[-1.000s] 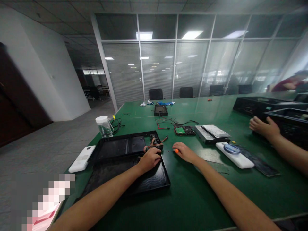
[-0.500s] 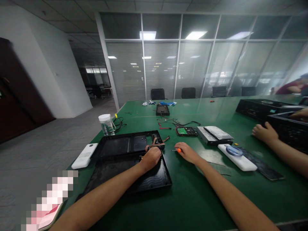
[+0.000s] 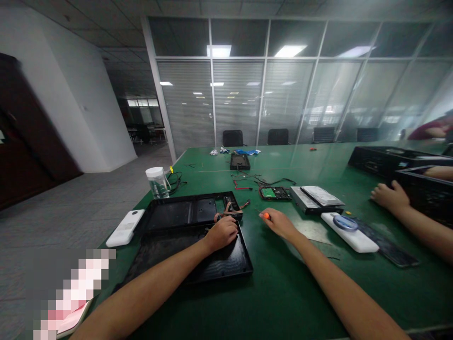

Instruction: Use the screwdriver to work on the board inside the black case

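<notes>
My left hand is over the near black panel, beside a bundle of striped wires; its fingers are curled, and what they grip is hidden. My right hand is closed on a small screwdriver with an orange handle, its thin shaft pointing left above the green table. The far black panel lies behind the near one and has an opening by the wires.
Behind stand a lidded bottle, a green circuit board and a metal drive. A white device lies right. A co-worker's hand is beside a black case. A white power bank sits left.
My right hand has risen a little and turned the screwdriver, so its shaft tilts up more. The co-worker's far hand has shifted at the black case.
</notes>
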Motion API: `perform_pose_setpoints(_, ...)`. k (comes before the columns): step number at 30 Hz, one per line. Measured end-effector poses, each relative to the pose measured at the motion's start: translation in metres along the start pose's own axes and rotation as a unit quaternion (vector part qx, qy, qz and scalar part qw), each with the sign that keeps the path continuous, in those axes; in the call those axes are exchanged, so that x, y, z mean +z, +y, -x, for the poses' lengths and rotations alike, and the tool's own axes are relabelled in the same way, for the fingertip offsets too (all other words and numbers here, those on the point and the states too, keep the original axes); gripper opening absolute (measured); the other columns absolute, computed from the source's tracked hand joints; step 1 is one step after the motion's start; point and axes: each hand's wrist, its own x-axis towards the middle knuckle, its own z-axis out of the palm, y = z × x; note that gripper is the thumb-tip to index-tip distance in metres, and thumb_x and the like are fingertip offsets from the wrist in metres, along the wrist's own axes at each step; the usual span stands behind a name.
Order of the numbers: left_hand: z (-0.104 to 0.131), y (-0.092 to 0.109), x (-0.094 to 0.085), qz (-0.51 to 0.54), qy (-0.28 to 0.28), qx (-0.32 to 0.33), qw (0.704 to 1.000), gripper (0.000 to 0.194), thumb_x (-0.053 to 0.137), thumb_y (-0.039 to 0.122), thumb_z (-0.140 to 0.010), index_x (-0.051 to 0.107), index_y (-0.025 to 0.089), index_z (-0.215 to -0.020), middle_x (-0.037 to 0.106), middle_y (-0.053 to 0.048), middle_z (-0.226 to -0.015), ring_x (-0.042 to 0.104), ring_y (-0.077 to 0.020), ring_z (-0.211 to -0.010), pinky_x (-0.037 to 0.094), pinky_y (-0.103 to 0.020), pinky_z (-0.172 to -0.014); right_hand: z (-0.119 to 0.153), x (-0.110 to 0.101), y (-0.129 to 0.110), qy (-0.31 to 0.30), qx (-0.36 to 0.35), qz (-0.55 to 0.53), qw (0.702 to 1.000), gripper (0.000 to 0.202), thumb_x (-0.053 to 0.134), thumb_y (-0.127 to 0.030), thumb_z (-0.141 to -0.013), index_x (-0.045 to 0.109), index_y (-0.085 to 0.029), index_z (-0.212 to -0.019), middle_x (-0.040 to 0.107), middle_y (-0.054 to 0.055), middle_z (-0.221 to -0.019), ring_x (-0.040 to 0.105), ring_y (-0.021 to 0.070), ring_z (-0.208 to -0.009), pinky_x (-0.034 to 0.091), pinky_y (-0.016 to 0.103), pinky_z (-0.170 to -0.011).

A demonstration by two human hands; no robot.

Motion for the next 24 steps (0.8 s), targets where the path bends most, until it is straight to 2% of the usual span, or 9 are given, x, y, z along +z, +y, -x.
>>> perform_pose_setpoints(3,0.000,0.001,-0.001,0.013,0.012,0.007,1.000,0.017,0.043,0.014,-0.084,0.058,0.016,-0.075,0.060,-0.006,-0.081,0.051,-0.0175,-0.092,0.042,-0.033,-0.088,-0.002,-0.002,-0.002,0.021,0.080,-0.041,0.996,0.022,0.050,-0.035,-0.077,0.049,-0.019,-0.093,0.055,0.000,-0.075,0.052,0.0142,-0.065,0.040,0.026,-0.062)
perform_pose_setpoints(6,-0.001,0.003,-0.004,0.029,0.011,0.000,1.000,0.017,0.042,0.012,-0.082,0.056,0.017,-0.075,0.059,-0.006,-0.083,0.052,-0.0169,-0.088,0.042,-0.033,-0.087,-0.003,-0.006,-0.004,0.008,0.100,-0.122,0.987,0.024,0.055,-0.029,-0.069,0.044,-0.019,-0.088,0.048,-0.004,-0.070,0.046,0.0110,-0.059,0.037,0.023,-0.056)
perform_pose_setpoints(10,-0.001,0.005,-0.007,0.046,0.014,-0.034,0.998,0.012,0.045,0.011,-0.079,0.055,0.017,-0.077,0.058,-0.005,-0.084,0.051,-0.0173,-0.089,0.041,-0.032,-0.086,-0.004,-0.017,-0.014,-0.043,0.092,-0.273,0.957,0.024,0.048,-0.038,-0.077,0.045,-0.018,-0.089,0.045,-0.006,-0.061,0.040,0.0087,-0.047,0.032,0.021,-0.044)
perform_pose_setpoints(12,0.000,0.005,-0.006,0.046,0.018,-0.061,0.997,0.009,0.047,0.012,-0.077,0.054,0.017,-0.080,0.057,-0.005,-0.086,0.051,-0.0175,-0.090,0.040,-0.031,-0.085,-0.005,-0.024,-0.021,-0.001,0.102,-0.306,0.947,0.029,0.042,-0.045,-0.081,0.048,-0.017,-0.086,0.044,-0.006,-0.057,0.036,0.0080,-0.042,0.028,0.020,-0.040)
perform_pose_setpoints(15,0.002,0.006,-0.006,0.031,0.030,-0.112,0.993,0.010,0.052,0.014,-0.074,0.053,0.018,-0.082,0.056,-0.005,-0.088,0.050,-0.0189,-0.093,0.037,-0.034,-0.088,-0.004,-0.028,-0.030,0.118,0.100,-0.271,0.950,0.033,0.041,-0.047,-0.081,0.051,-0.017,-0.073,0.039,-0.006,-0.052,0.035,0.0082,-0.045,0.028,0.021,-0.042)
perform_pose_setpoints(17,0.002,0.007,-0.007,0.022,0.031,-0.143,0.989,0.011,0.055,0.016,-0.072,0.053,0.018,-0.082,0.055,-0.004,-0.088,0.049,-0.0199,-0.093,0.034,-0.036,-0.089,-0.003,-0.027,-0.035,0.154,0.084,-0.227,0.958,0.034,0.042,-0.046,-0.081,0.051,-0.017,-0.068,0.041,-0.004,-0.054,0.039,0.0095,-0.050,0.031,0.021,-0.048)
perform_pose_setpoints(20,0.002,0.009,-0.009,0.024,0.024,-0.164,0.986,0.011,0.057,0.018,-0.072,0.052,0.018,-0.082,0.055,-0.004,-0.087,0.050,-0.0199,-0.091,0.033,-0.036,-0.088,-0.001,-0.021,-0.039,0.145,0.068,-0.168,0.973,0.035,0.040,-0.045,-0.082,0.054,-0.017,-0.067,0.047,-0.002,-0.057,0.044,0.0116,-0.055,0.034,0.022,-0.054)
perform_pose_setpoints(24,0.001,0.010,-0.011,0.030,0.018,-0.168,0.985,0.010,0.057,0.018,-0.073,0.052,0.018,-0.082,0.055,-0.004,-0.088,0.050,-0.0203,-0.092,0.032,-0.036,-0.089,0.000,-0.017,-0.042,0.125,0.051,-0.115,0.984,0.036,0.039,-0.045,-0.082,0.057,-0.017,-0.068,0.051,-0.001,-0.057,0.047,0.0124,-0.054,0.034,0.022,-0.054)
